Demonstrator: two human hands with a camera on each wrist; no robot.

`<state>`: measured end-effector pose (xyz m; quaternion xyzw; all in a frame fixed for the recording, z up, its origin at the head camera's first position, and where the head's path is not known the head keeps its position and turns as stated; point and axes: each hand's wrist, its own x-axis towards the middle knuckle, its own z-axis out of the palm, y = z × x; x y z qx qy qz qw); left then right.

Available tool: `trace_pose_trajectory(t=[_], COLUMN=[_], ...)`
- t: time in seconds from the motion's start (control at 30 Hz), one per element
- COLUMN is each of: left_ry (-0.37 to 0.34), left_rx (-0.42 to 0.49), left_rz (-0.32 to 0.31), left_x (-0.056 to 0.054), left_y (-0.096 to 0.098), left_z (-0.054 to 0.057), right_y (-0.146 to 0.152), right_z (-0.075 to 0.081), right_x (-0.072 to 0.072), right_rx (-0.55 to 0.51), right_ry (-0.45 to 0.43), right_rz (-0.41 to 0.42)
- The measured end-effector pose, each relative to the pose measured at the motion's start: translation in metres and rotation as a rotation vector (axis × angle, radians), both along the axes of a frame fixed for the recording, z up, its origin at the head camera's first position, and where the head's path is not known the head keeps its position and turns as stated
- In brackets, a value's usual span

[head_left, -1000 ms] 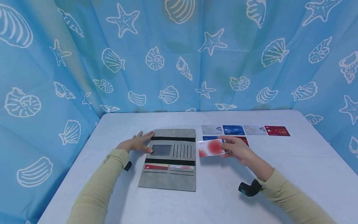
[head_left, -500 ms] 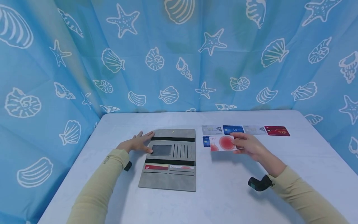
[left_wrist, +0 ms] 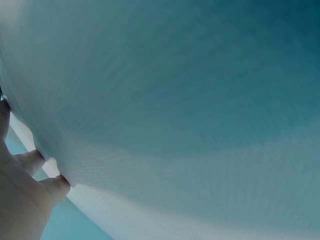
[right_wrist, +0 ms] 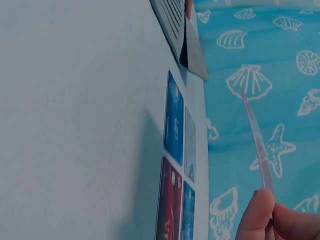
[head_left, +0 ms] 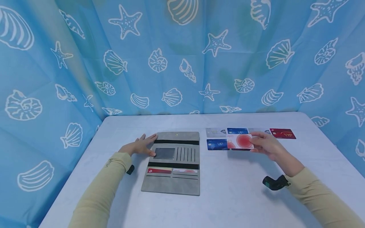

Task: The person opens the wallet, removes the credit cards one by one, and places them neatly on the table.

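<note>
An unfolded grey wallet (head_left: 171,185) lies on the table, with a red card (head_left: 159,170) and a white card (head_left: 185,170) tucked in its lower slots. My left hand (head_left: 139,147) rests at the wallet's left edge, fingers spread. Over the laid-out cards my right hand (head_left: 266,145) pinches a white card with red circles (head_left: 239,141) by its right end. In the right wrist view, this held card (right_wrist: 260,145) appears edge-on, raised off the table between thumb and fingers. It mostly covers a red card beneath, which the right wrist view shows as a red VIP card (right_wrist: 169,202).
Along the back row lie a silver card (head_left: 215,132), a blue VIP card (head_left: 237,130), a partly hidden silver card (head_left: 254,129) and a red VIP card (head_left: 283,133). Another blue VIP card (head_left: 216,144) lies in front. A shell-patterned blue curtain (head_left: 182,47) hangs behind the table.
My right hand has carried the white card rightward and slightly back, away from the wallet, uncovering the front blue VIP card. My left hand and the wallet have stayed put.
</note>
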<state>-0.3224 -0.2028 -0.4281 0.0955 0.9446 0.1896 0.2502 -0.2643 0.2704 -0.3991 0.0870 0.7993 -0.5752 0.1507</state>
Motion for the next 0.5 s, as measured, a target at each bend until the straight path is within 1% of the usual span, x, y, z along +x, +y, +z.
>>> trace_pose_trajectory(t=[0.1, 0.33, 0.5], left_ry=[0.004, 0.018, 0.023], left_rx=[-0.010, -0.025, -0.025], left_rz=[0.004, -0.007, -0.003], left_x=[0.000, 0.001, 0.000], left_y=[0.001, 0.001, 0.001], left_z=[0.000, 0.000, -0.001], right_y=[0.009, 0.025, 0.035], right_z=[0.000, 0.001, -0.001], right_x=[-0.001, -0.004, -0.006], right_rx=[-0.006, -0.040, -0.013], right_ry=[-0.013, -0.027, -0.004], right_rz=[-0.025, -0.084, -0.117])
